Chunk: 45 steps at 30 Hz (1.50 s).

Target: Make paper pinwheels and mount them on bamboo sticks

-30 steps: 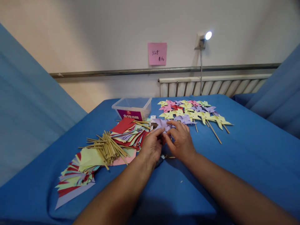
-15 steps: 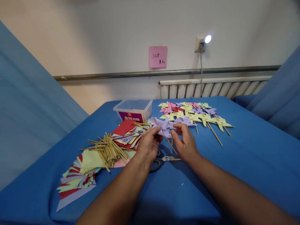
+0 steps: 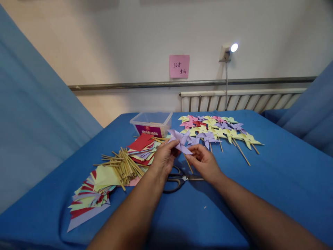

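Note:
A purple paper pinwheel (image 3: 180, 139) is held up over the table, its folded blades facing me. My left hand (image 3: 166, 152) grips it at the left, thumb on top near the centre. At its lower right blade, my right hand (image 3: 203, 159) has thumb and fingertips closed together against the paper. A thin wooden stick (image 3: 189, 164) slants down below the pinwheel; whether it is joined to it I cannot tell. Beneath the hands lie black-handled scissors (image 3: 179, 180), blades pointing right. Just behind the right hand rests another purple pinwheel (image 3: 208, 137).
Several finished pinwheels (image 3: 229, 134) lie in rows at the back right. To the left are a heap of wooden sticks (image 3: 127, 168), fanned paper sheets (image 3: 88, 198) and a red-topped paper stack (image 3: 142, 142). A clear plastic box (image 3: 153, 119) stands behind them on the blue cloth (image 3: 234, 211).
The held pinwheel has turned, so one blade now points down to the right. My right hand has shifted slightly lower along its edge. The whole view has moved a little.

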Tool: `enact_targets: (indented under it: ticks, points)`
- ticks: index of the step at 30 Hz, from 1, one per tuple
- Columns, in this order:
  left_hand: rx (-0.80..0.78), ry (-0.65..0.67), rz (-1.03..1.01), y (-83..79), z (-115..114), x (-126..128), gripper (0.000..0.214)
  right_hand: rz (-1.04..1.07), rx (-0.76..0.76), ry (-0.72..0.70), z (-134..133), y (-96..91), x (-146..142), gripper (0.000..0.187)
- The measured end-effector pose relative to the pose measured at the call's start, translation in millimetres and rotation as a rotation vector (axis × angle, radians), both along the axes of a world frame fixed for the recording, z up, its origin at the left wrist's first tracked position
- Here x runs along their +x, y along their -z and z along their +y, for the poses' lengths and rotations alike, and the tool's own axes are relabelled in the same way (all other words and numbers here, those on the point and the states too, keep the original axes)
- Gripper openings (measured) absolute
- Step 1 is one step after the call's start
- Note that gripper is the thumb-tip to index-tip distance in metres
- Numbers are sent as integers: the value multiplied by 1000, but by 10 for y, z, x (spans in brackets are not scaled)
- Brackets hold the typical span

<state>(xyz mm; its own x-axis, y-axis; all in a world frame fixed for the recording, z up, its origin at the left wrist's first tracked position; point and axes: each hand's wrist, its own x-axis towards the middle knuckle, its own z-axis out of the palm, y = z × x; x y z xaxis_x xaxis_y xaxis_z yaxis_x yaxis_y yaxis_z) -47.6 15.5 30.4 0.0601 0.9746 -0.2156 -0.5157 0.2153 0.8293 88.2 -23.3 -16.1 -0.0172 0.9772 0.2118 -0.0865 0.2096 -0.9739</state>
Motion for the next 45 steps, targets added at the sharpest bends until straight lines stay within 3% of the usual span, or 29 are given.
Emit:
enact_targets:
  ticks: [3,10,15,20,26,34,41,45]
  points:
    - [-14,-4,-10,-12,-8,5,25,-33,20,36,3,6,11,26]
    - [33,66,-9,3,-27,27,23,-76,5,-30,-13,-4,8,28]
    - [32,53,-17,17,-36,32,26,-2,-145,-186,-18,34,-57,37]
    - [17,51,-16,17,-40,35,27,56,-202,-189,8,32,-68,35]
    - [38,98,-26,4,-88,61,22,62,-177,-225,-28,-5,-92,37]
    - [91,153,118,-101,-44,-33,28,-93,-65,-175,4,-11,49,14]
    - [118,282,210,-119,33,-181,37,-130,-34,-251,6,-149,211,15]
    - [148,277,263,-99,64,-223,35,-120,-66,-292,2,-174,214,19]
